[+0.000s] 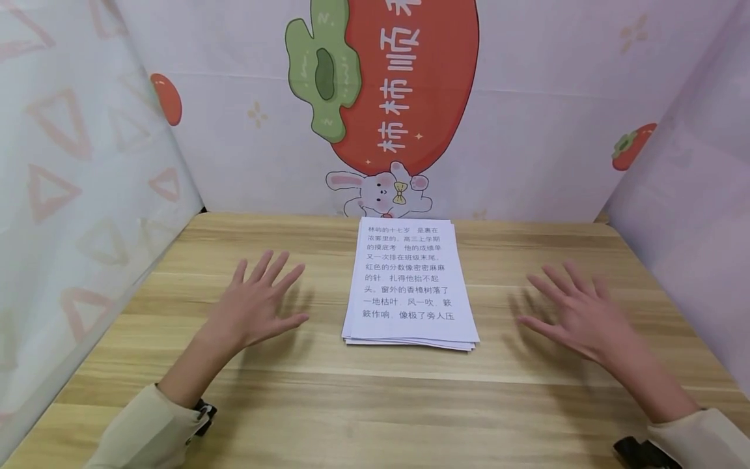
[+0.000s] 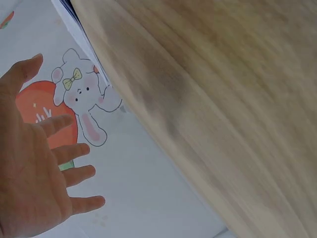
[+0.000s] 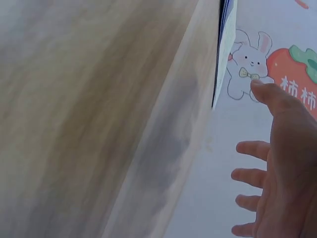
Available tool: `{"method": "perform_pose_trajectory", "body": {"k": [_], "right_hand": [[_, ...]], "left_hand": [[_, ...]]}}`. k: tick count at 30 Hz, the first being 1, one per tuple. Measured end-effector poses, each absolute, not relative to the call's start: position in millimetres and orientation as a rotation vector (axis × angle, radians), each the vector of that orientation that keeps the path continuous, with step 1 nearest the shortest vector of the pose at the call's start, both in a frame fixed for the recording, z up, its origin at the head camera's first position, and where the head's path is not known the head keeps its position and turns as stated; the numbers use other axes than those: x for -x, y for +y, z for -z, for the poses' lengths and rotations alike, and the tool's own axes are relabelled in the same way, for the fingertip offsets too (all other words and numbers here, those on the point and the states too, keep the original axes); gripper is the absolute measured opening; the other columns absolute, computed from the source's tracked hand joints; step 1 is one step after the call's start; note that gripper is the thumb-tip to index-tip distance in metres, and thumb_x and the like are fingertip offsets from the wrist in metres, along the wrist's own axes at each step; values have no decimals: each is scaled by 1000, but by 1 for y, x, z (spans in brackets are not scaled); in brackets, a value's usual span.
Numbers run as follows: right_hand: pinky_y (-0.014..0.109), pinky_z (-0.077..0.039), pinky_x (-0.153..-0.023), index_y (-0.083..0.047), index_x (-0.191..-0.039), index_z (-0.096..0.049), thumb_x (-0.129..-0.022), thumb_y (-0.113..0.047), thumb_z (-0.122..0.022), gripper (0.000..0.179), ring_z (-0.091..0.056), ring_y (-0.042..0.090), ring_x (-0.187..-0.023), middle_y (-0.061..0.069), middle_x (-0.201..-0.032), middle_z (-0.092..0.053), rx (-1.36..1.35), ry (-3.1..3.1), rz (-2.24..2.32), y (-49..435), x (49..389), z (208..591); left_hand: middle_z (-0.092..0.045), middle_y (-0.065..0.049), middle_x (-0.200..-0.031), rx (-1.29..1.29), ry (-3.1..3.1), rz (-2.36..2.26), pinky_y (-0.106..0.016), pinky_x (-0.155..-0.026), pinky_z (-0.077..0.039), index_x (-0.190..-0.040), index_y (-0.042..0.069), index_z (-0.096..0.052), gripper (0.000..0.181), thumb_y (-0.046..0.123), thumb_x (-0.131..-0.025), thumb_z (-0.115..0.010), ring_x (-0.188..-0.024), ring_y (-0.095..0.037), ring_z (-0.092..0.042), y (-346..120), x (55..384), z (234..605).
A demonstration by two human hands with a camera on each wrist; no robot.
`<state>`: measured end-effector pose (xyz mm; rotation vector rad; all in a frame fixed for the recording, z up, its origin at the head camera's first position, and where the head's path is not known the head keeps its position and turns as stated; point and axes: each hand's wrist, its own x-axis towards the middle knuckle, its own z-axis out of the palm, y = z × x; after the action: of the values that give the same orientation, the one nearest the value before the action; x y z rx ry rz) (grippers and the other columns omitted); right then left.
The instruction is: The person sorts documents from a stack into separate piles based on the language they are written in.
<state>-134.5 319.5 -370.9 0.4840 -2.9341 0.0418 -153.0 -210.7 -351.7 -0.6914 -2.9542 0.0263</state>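
A stack of white paper sheets (image 1: 410, 280) printed with Chinese text lies at the middle of the wooden table, its lower edges slightly uneven. To its left my left hand (image 1: 258, 303) hovers palm down with fingers spread, apart from the paper. On the other side my right hand (image 1: 580, 316) is held the same way, thumb pointing toward the stack. Neither hand holds anything. The left wrist view shows the spread left hand (image 2: 34, 163) with bare fingers; the right wrist view shows the right hand (image 3: 285, 168) likewise.
The wooden table (image 1: 410, 410) reaches back to a white backdrop (image 1: 234, 150) with a red fruit and a rabbit drawn on it. Patterned side sheets (image 1: 76, 195) flank the table. A black wrist strap (image 1: 205, 417) shows beside the left sleeve.
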Motion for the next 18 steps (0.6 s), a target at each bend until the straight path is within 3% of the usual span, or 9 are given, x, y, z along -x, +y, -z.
{"method": "perform_pose_trajectory", "body": {"k": [5,11,18], "right_hand": [[74,-36,-109,-1,-145,-56,-93,-50,-72,74,-43,54,-137,31,-146,-52,-560,-2946,-133,303,146,367],[65,-53,-96,8,-137,-59,-97,-32,-73,58,-63,48,-118,32,-133,-63,-492,-3033,-580,280,159,364],[47,-64,-84,12,-134,-58,-99,-20,-70,49,-71,39,-107,29,-121,-70,-370,-3047,-1199,264,173,364]], "left_hand": [[-37,-24,-162,731,-2992,52,-71,-116,-32,-158,7,-43,77,52,-98,-63,-150,-47,-31,-196,163,351],[-48,-30,-151,802,-2997,268,-65,-106,-48,-152,-3,-46,70,36,-98,-68,-137,-48,-49,-179,177,354],[-54,-29,-146,788,-3094,642,-60,-113,-43,-149,-7,-47,63,27,-101,-66,-137,-47,-50,-161,190,357]]}}
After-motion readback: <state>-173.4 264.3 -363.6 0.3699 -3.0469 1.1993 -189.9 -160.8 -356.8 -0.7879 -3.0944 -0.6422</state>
